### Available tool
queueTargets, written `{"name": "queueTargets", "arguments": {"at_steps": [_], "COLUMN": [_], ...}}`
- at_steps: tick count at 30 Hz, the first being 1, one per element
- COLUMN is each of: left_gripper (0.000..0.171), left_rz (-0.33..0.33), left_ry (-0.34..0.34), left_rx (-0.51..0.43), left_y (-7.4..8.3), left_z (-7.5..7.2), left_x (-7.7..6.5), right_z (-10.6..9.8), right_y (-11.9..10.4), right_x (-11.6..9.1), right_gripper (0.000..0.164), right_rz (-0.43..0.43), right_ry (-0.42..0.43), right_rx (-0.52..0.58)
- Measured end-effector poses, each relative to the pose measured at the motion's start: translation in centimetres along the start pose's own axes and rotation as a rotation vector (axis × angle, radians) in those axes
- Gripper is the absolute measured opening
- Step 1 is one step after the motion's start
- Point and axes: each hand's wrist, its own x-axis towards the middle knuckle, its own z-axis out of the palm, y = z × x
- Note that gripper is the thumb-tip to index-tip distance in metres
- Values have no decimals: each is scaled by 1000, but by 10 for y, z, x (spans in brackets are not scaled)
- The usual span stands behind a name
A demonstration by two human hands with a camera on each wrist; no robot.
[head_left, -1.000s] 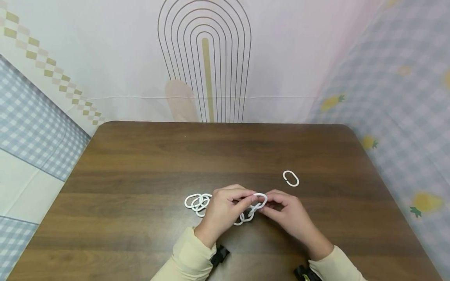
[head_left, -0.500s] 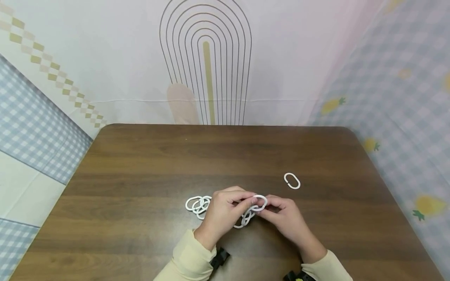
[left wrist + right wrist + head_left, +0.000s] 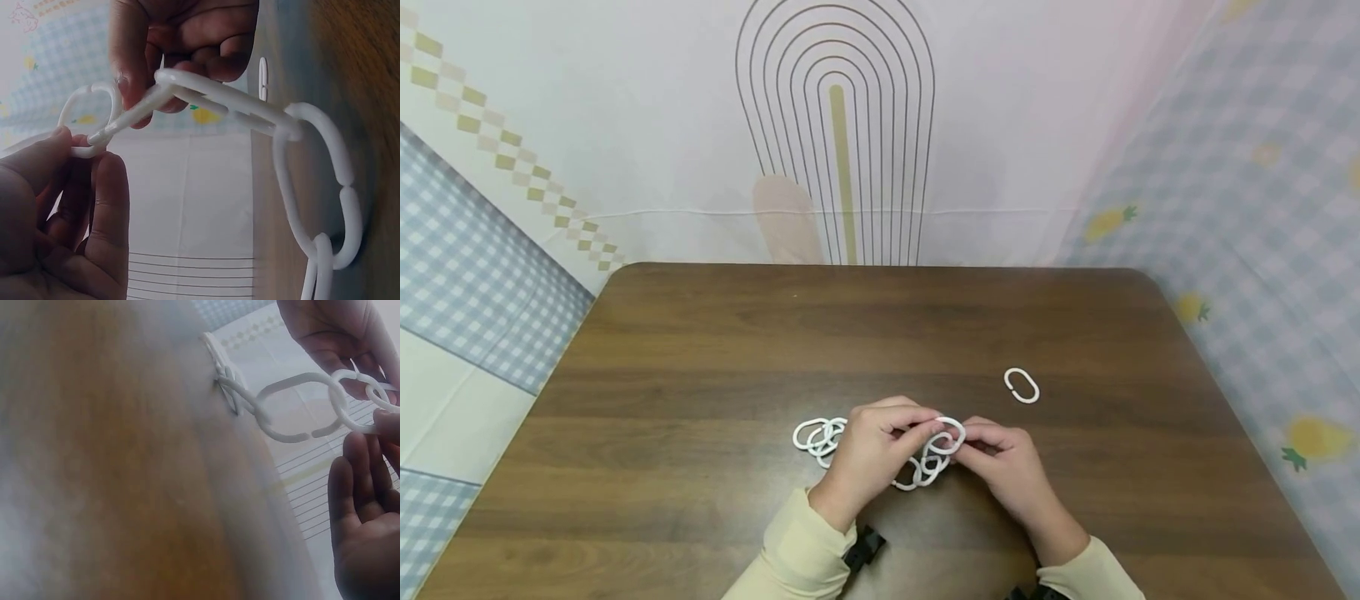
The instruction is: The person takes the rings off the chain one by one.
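White plastic C-shaped links are joined into a chain. My left hand [image 3: 880,450] pinches the end link [image 3: 117,109] between thumb and fingers. My right hand [image 3: 1007,462] pinches the link beside it [image 3: 112,128], which passes through the end link. From there a further link [image 3: 206,87] leads to one [image 3: 331,144] hanging close over the table. In the right wrist view a large link [image 3: 300,378] shows the small gap in its side. More links [image 3: 797,437] lie left of my left hand, partly hidden behind it.
A single loose white link [image 3: 1036,389] lies on the brown wooden table [image 3: 700,350], beyond my right hand. Behind the table's far edge hangs a patterned cloth [image 3: 1000,125]. Dark wrist straps [image 3: 865,548] sit at both sleeves.
My right hand and forearm have shifted slightly left, and the links between the hands have turned and bunched closer together. The left hand keeps its pinch; the loose link stays put.
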Motion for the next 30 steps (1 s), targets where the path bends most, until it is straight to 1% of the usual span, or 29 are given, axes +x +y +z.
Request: {"name": "queueTargets", "arguments": {"at_steps": [4,10,20,21,24,25,28,30], "left_gripper": [6,7,5,5,5,5,5,5], "left_rz": [15,8,11,10,8,8,8,12], "left_ry": [1,-3,-11,-12,-14,-15,-18,-20], "left_rx": [27,34,32,33,40,44,52,57], "left_y": [0,0,-2,-2,-1,-1,-2,-2], "left_z": [-2,-3,-3,-3,-4,-4,-4,-5], "left_x": [0,0,0,0,0,0,0,0], "right_z": [1,3,3,3,2,2,2,2], "right_y": [1,3,7,7,7,6,6,6], "right_x": [0,-2,-3,-3,-3,-3,-3,-3], "right_gripper": [9,12,20,20,12,14,27,29], "right_rz": [-1,44,177,189,229,245,282,292], "right_ry": [15,49,127,134,150,156,173,180], "right_rx": [62,137,254,272,320,332,364,373]}}
